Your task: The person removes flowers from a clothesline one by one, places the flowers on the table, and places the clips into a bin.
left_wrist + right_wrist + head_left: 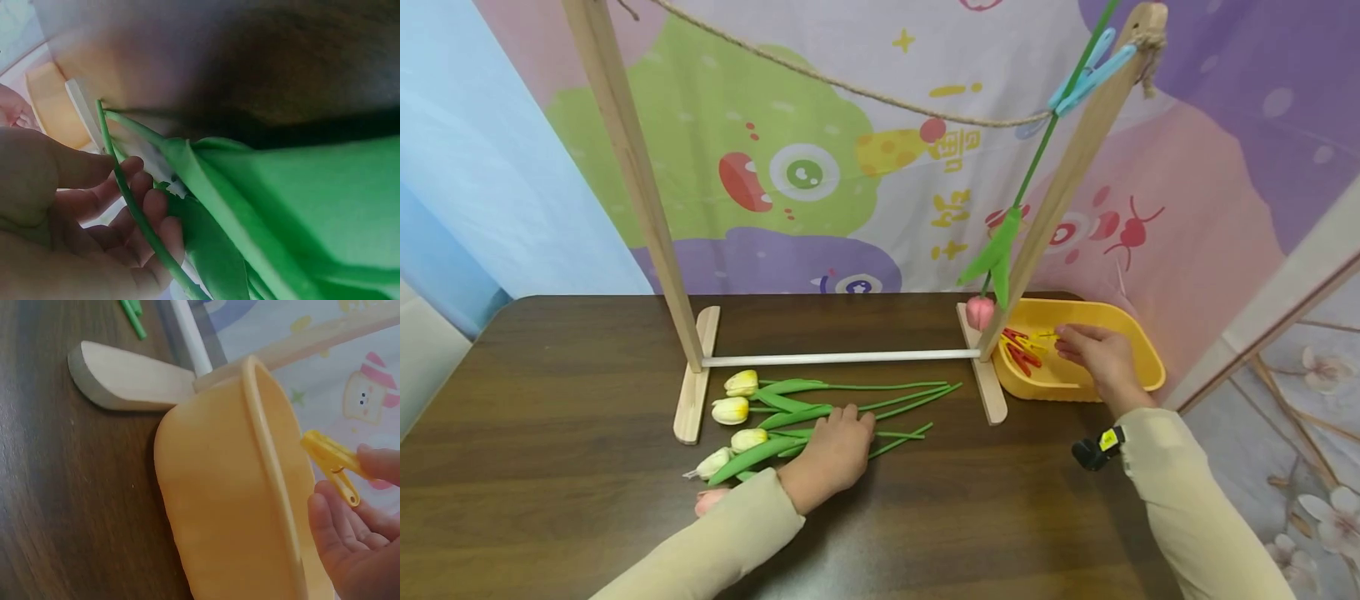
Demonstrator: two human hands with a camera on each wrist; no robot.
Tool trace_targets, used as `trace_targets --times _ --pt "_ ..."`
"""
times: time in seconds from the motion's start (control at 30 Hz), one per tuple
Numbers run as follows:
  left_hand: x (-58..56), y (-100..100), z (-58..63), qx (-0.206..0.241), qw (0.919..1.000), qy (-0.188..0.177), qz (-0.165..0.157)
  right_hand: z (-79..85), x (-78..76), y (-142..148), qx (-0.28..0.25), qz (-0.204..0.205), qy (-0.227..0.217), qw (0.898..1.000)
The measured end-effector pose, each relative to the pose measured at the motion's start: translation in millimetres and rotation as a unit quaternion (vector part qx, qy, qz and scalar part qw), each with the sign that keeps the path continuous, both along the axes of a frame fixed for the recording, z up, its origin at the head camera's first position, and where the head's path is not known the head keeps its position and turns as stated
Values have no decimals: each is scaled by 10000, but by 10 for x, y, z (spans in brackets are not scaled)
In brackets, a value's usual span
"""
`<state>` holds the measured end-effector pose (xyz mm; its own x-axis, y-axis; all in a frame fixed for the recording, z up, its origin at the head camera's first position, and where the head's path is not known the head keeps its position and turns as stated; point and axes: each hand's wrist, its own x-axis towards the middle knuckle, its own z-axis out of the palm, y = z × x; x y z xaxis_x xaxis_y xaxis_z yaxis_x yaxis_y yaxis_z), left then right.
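Note:
My left hand (841,450) is over the stems of several artificial tulips (730,410) lying on the table, their yellow, white and pink heads to the left. Up close in the left wrist view, its thumb and fingers pinch one green tulip stem (139,215). At the right, my right hand (1103,360) holds a yellow clothespin (331,464) between thumb and fingers, above the yellow basket (1152,367). Red clothespins (1021,354) and a yellow one lie inside that basket. A pink tulip (980,313) hangs head down from the rope, gripped by a light blue clothespin (1086,82).
A wooden frame with two posts (640,179) stands on the brown table (550,467), its feet joined by a white rod (842,358). Twine rope (850,87) sags between the post tops. Behind stands a cartoon-printed curtain (820,242).

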<state>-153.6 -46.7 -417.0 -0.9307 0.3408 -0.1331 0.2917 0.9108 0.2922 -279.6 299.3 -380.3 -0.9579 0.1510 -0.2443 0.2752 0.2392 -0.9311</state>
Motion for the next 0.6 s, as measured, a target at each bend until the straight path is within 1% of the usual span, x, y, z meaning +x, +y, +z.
trace_targets --times 0.07,0.2,0.37,0.5,0.6 --pt "6 1 1 -23 10000 27 -15 -25 -16 0 475 115 -170 9987" --pt "11 4 0 -66 9999 93 -50 -70 -45 8 1046 264 -633 9921" --pt "-2 3 5 -125 9995 222 -181 -122 -84 20 1403 137 -915 9858" --pt "-31 0 22 -150 9989 358 -268 -149 -124 29 1704 -16 -962 9807" --pt "-42 6 34 -87 9991 317 -278 -166 -157 31 1797 -110 -973 9788"
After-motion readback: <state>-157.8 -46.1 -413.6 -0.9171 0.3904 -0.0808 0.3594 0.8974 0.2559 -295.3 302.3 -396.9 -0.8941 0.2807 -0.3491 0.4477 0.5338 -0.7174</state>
